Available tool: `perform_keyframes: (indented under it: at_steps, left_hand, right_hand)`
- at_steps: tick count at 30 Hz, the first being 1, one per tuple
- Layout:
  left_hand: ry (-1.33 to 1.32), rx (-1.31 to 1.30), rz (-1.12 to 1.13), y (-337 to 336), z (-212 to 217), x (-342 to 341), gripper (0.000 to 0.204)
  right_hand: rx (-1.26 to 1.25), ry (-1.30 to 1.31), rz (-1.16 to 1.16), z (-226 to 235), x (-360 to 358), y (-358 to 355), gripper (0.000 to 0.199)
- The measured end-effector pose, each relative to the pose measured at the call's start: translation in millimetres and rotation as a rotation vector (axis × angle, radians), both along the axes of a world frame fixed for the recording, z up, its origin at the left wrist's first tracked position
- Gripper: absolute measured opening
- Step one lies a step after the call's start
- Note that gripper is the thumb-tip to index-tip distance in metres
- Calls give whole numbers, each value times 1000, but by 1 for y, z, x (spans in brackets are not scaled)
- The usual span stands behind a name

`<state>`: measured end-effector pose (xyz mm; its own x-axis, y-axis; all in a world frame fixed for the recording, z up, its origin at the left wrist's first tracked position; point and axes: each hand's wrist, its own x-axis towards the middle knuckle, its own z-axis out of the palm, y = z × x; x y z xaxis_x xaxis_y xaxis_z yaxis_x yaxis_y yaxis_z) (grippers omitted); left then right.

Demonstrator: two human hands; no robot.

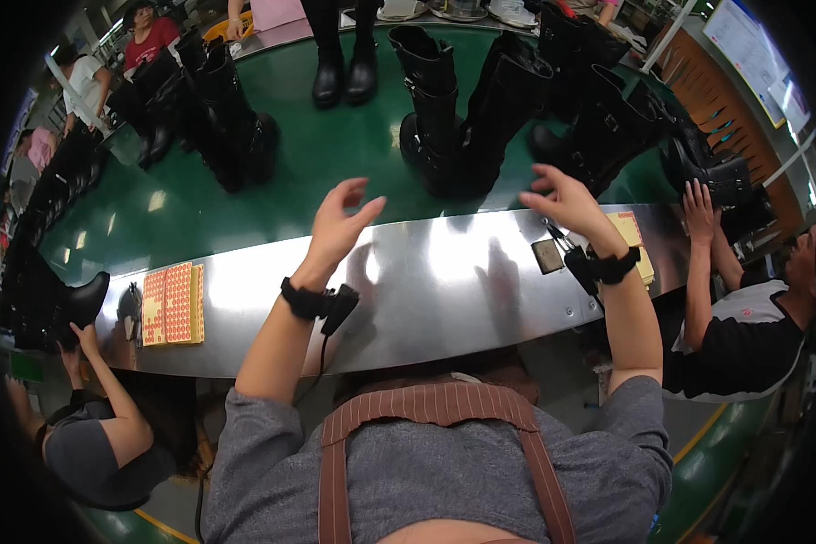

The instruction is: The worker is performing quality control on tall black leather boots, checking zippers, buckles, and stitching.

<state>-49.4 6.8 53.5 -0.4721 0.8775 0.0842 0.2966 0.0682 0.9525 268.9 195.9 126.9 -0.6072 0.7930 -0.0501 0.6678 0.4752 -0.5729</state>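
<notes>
Both my arms reach forward over the steel table edge, and neither hand holds anything. My left hand is raised with thumb and fingers apart, over the border of the steel strip and the green surface. My right hand is likewise open, its fingers curved inward. Between and just beyond the hands stands a pair of tall black boots with buckled straps, toes partly hidden. Closest to my right hand is another black buckled boot. Each wrist wears a black strap with a small device on it.
The green tabletop carries more black boots at left and a pair at the far side. Sticker sheets lie on the steel strip, with a small brown block near my right wrist. Co-workers sit on both sides, handling boots.
</notes>
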Motion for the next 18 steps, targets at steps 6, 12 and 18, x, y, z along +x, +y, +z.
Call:
perform_keyframes:
  at_steps: [6,12,18]
  left_hand:
    - [384,152,279,130,34,67,100]
    - [274,152,200,84,90,63,38]
    - [431,423,188,-63,84,88,26]
  right_hand:
    - [-71,293,-202,9,-91,66,68]
    - [31,517,-149,44,-74,0,51]
    - [57,464,-136,39,14,-129,32]
